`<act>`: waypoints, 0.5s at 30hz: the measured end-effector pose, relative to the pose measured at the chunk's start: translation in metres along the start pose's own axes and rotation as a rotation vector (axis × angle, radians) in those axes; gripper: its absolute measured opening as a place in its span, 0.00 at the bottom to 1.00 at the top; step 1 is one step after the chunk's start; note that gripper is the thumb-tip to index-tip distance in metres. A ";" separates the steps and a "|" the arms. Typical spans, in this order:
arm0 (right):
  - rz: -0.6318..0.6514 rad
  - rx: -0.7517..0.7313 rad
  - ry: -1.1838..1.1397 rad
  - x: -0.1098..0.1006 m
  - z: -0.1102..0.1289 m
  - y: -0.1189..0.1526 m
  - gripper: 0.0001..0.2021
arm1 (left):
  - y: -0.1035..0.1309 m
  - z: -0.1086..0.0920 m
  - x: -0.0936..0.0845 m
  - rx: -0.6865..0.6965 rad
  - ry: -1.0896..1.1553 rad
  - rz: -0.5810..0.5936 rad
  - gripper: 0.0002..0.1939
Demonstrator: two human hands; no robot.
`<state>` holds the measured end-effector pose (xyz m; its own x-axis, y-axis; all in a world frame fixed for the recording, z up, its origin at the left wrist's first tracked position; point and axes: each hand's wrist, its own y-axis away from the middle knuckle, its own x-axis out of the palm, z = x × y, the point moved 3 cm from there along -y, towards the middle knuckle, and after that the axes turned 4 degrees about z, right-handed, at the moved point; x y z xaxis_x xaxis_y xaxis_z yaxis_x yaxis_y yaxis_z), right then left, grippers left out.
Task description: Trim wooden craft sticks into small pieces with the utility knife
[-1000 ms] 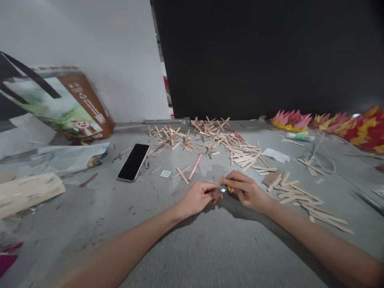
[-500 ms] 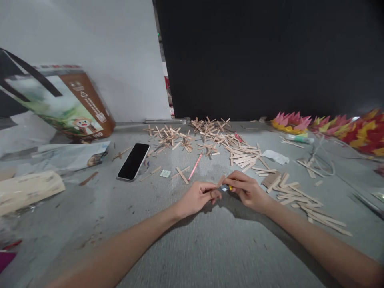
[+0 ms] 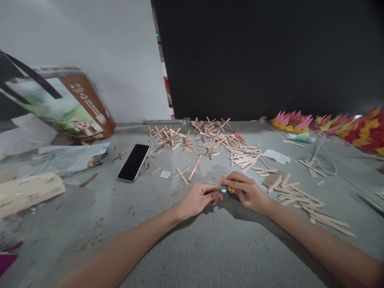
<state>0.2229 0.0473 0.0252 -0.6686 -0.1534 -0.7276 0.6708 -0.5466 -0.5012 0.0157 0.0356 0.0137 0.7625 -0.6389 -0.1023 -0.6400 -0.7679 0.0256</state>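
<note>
My left hand [image 3: 196, 201] is closed on a wooden craft stick [image 3: 220, 182], whose upper end sticks out past the fingertips. Facing it, my right hand [image 3: 246, 189] pinches a small yellow piece [image 3: 229, 188], mostly covered by the fingers. Between the fingertips shows a flat grey piece [image 3: 223, 190] with a bright spot, touching or very close to the stick; I cannot tell its kind. Beyond the hands lie a pair of crossed sticks [image 3: 182, 176] and a pink-and-white striped pencil-like rod [image 3: 195, 167]. Loose craft sticks [image 3: 300, 196] are spread right of my right hand.
Crossed-stick pieces [image 3: 171, 136] pile up at the back, beside more loose sticks [image 3: 244, 154]. A phone [image 3: 133, 163] lies left of centre. A printed bag [image 3: 75, 108] stands at far left. Pink and yellow paper flowers [image 3: 292, 122], a glue stick [image 3: 301, 138] and a cable [image 3: 330, 164] are at right.
The grey piece between my fingertips shows a little more and has shifted slightly left and down. Both hands stay almost in place, still holding the same things.
</note>
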 end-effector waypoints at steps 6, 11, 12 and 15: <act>-0.004 0.005 0.000 -0.001 -0.001 0.000 0.18 | 0.001 -0.003 0.000 0.023 -0.004 -0.008 0.23; -0.008 0.004 0.024 0.000 0.000 0.000 0.18 | 0.000 -0.003 0.000 0.005 -0.037 -0.013 0.23; -0.007 0.001 0.026 0.000 0.000 0.000 0.19 | 0.000 -0.003 0.001 0.004 -0.051 -0.013 0.23; 0.000 0.006 0.025 0.002 -0.001 0.001 0.20 | 0.000 -0.003 0.000 0.022 -0.059 -0.021 0.23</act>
<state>0.2226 0.0476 0.0231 -0.6602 -0.1332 -0.7391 0.6690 -0.5517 -0.4981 0.0159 0.0350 0.0165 0.7690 -0.6185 -0.1612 -0.6266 -0.7793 0.0010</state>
